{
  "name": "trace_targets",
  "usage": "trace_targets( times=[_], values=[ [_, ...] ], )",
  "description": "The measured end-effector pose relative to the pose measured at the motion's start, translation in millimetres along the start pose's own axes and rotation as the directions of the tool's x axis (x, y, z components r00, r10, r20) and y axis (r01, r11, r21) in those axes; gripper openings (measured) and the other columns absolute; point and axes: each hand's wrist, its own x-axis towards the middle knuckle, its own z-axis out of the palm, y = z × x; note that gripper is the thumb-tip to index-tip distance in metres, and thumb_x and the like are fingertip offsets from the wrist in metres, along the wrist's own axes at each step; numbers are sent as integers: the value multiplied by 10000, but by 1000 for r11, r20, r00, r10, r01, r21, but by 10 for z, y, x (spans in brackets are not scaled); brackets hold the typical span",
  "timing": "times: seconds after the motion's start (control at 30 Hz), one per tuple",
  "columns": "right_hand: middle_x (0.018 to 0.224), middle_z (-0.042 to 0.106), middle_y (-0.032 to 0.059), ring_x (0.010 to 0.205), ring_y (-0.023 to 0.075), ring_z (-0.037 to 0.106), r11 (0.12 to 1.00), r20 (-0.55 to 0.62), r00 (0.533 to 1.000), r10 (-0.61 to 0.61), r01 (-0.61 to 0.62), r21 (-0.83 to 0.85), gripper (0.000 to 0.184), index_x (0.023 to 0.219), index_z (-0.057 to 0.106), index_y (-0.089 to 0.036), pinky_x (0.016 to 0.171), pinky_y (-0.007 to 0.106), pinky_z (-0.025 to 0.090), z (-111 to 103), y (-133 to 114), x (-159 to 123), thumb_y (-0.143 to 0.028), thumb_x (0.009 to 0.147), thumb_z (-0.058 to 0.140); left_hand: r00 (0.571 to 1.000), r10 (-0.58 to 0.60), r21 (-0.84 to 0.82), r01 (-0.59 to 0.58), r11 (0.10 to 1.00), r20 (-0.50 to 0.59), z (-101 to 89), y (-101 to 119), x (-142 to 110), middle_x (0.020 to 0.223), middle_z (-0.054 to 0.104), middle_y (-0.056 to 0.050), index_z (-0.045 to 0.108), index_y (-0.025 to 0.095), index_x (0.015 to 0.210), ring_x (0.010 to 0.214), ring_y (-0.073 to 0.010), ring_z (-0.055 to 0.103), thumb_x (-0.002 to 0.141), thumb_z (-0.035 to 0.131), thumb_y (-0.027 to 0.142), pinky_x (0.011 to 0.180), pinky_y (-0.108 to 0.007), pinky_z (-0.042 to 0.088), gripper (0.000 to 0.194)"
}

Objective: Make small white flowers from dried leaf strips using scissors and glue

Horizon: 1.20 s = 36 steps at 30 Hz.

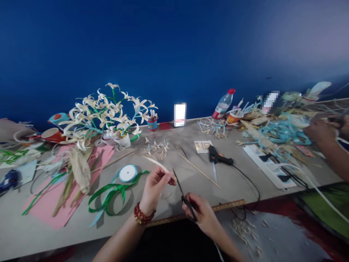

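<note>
My left hand (155, 187), wearing a red bead bracelet, pinches a pale, curved strip that looks like corn husk (157, 163). The strip's long end points up and left; its near end is at my fingertips. In my right hand (202, 213) are dark scissors (179, 183), with the blades pointing up and left beside my left fingertips. Whether the blades touch the strip I cannot tell. Small pale scraps lie on the table below my left hand. Beyond it lie several small pale flower pieces (159, 148). Left of it are a green ribbon (109, 191) and a ribbon spool (127, 173).
Pale flowers (109, 112) stand at back left. A pink sheet (40, 207) bears dried husks (80, 169). Right of my hands lie a thin stick (200, 171), a black glue gun (218, 156) and a power strip (261, 167). Another person's hand (321, 131) is at far right.
</note>
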Motion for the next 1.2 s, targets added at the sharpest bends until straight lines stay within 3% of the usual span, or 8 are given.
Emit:
trace_targets(
  times=[0.33, 0.47, 0.7, 0.87, 0.97, 1.03, 1.1, 1.2],
  values=[
    [838, 657, 46, 763, 191, 601, 949, -114, 993, -33, 67, 309, 348, 907, 648, -188, 700, 279, 483, 111, -20, -18, -503, 774, 708, 999, -46, -154, 43, 987, -10, 21, -16, -81, 713, 646, 6, 598, 154, 775, 632, -105, 604, 854, 679, 239, 649, -232, 482, 141],
    [838, 684, 39, 645, 141, 580, 902, -195, 981, -10, 93, 422, 341, 956, 652, -197, 571, 232, 477, 199, -191, 127, -397, 718, 793, 998, -55, -201, 56, 978, 10, 24, 8, -146, 724, 627, 18, 596, 162, 776, 637, -101, 600, 857, 676, 221, 667, -232, 478, 128],
    [777, 667, -6, 535, 88, 540, 871, -291, 956, -34, 171, 460, 320, 913, 629, -199, 509, 201, 469, 241, -461, 298, -286, 676, 825, 997, -7, -92, 0, 996, -73, -50, 15, -205, 812, 576, 20, 645, 167, 834, 708, -85, 526, 817, 723, 234, 699, -201, 443, 104],
    [718, 639, -18, 508, 84, 520, 877, -285, 957, -58, 186, 443, 277, 864, 595, -193, 490, 203, 445, 207, -494, 302, -288, 700, 798, 1000, 27, 117, -29, 993, 13, -127, 50, -323, 703, 560, 13, 601, 167, 776, 632, -109, 504, 863, 654, 271, 625, -233, 429, 146],
    [749, 644, 1, 575, 106, 551, 905, -212, 975, -73, 154, 397, 284, 849, 590, -188, 535, 216, 462, 106, -519, 290, -279, 682, 801, 963, 265, 456, -261, 851, 57, -215, 199, -441, 594, 489, 24, 526, 177, 649, 580, -122, 470, 894, 597, 213, 584, -250, 392, 258],
    [754, 641, 6, 614, 121, 564, 926, -94, 993, -77, 106, 363, 300, 830, 587, -184, 565, 229, 472, 32, -551, 288, -256, 644, 812, 879, 458, 621, -435, 652, 135, -256, 343, -475, 730, 580, -20, 583, 181, 749, 727, -170, 548, 867, 620, 160, 703, -301, 431, 126],
    [749, 635, 4, 621, 122, 558, 944, 14, 996, -89, 80, 320, 281, 824, 591, -183, 581, 236, 473, -22, -588, 301, -233, 639, 796, 851, 444, 713, -494, 497, 280, -264, 475, -450, 960, 650, -79, 640, 194, 913, 931, -233, 577, 837, 670, 166, 860, -381, 418, 86],
    [769, 636, 4, 635, 118, 559, 952, 71, 991, -113, 88, 292, 246, 834, 592, -185, 590, 225, 463, -48, -627, 349, -217, 662, 766, 876, 272, 703, -482, 524, 398, -238, 560, -354, 874, 665, -55, 640, 199, 858, 875, -213, 589, 871, 637, 182, 838, -361, 417, 22]
  ],
)
